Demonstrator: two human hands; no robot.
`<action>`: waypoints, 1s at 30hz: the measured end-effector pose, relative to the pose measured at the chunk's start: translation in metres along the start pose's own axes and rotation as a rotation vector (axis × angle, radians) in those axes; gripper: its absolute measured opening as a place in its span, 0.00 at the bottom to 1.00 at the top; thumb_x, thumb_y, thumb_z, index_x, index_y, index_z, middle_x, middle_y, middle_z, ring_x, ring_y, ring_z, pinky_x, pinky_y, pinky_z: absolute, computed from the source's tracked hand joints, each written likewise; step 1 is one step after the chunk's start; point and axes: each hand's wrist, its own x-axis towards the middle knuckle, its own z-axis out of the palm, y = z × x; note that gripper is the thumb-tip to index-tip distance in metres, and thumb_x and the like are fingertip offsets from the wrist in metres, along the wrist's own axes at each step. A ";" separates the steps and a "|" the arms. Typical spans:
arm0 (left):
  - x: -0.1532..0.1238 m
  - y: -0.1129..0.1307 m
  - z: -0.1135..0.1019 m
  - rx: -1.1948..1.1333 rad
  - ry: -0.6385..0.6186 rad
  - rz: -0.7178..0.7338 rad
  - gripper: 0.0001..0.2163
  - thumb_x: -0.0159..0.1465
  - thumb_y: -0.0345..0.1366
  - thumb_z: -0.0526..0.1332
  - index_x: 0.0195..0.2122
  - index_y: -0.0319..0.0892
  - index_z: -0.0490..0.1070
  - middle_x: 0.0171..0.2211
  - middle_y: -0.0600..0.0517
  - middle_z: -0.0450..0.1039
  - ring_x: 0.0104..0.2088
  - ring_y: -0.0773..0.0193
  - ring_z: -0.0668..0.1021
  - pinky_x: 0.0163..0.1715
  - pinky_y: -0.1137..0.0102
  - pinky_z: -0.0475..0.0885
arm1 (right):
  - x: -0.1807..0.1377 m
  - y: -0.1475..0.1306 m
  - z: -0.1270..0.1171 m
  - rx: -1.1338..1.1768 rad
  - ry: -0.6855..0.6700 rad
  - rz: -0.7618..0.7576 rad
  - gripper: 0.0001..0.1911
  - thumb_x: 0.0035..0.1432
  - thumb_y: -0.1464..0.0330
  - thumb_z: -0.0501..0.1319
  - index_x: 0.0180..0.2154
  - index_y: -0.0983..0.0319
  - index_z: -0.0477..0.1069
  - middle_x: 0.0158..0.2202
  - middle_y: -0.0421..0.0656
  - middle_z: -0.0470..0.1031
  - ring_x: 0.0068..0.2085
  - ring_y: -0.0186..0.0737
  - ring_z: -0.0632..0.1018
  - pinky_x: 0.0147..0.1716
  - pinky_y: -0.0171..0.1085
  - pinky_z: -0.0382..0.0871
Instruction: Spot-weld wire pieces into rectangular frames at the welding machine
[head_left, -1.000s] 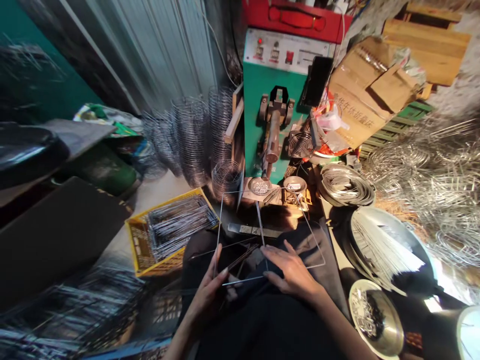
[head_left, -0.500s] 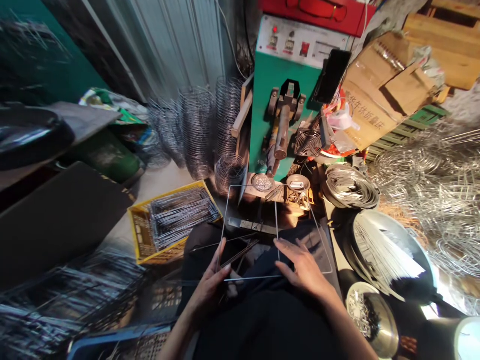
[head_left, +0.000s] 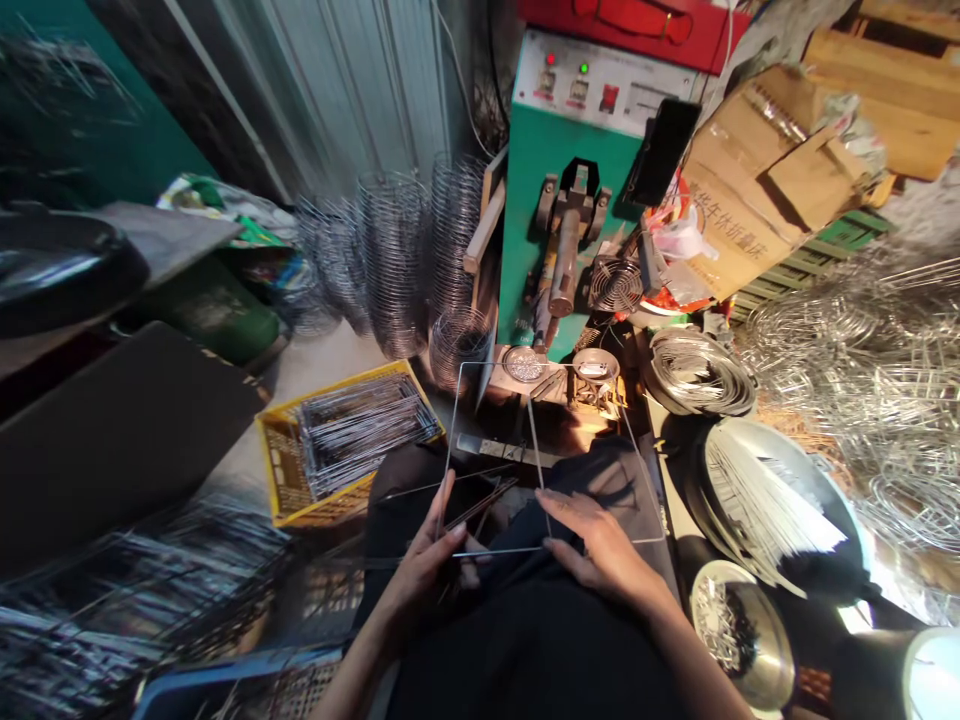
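Evidently to keep it level, the wire frame [head_left: 499, 550] sits over the lap, near the green welder [head_left: 555, 150]. The left hand [head_left: 427, 560] grips its near left corner. The right hand [head_left: 600, 545] pinches the cross rod [head_left: 536, 450] against the near edge, its other fingers loosely spread.

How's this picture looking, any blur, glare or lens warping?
Head view: sharp in the middle, on the wire frame, left hand and right hand; edges smeared, worst on the wire pile lower left; wide-lens bending tilts the green machine; blown-out white patch lower right.
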 end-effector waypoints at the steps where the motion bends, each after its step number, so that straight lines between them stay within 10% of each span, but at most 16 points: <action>1: 0.001 -0.001 0.001 0.001 -0.004 -0.001 0.42 0.68 0.39 0.60 0.72 0.54 0.27 0.27 0.47 0.79 0.18 0.61 0.78 0.18 0.75 0.72 | 0.001 -0.001 0.000 0.030 -0.012 -0.025 0.29 0.63 0.68 0.60 0.65 0.55 0.64 0.63 0.46 0.68 0.63 0.48 0.69 0.63 0.51 0.64; 30: -0.013 0.019 0.020 0.062 0.054 -0.031 0.47 0.66 0.43 0.63 0.72 0.49 0.25 0.25 0.49 0.78 0.19 0.62 0.77 0.19 0.76 0.68 | -0.021 0.003 0.003 -0.088 -0.025 0.030 0.29 0.61 0.69 0.62 0.64 0.57 0.65 0.62 0.44 0.69 0.60 0.44 0.73 0.60 0.41 0.69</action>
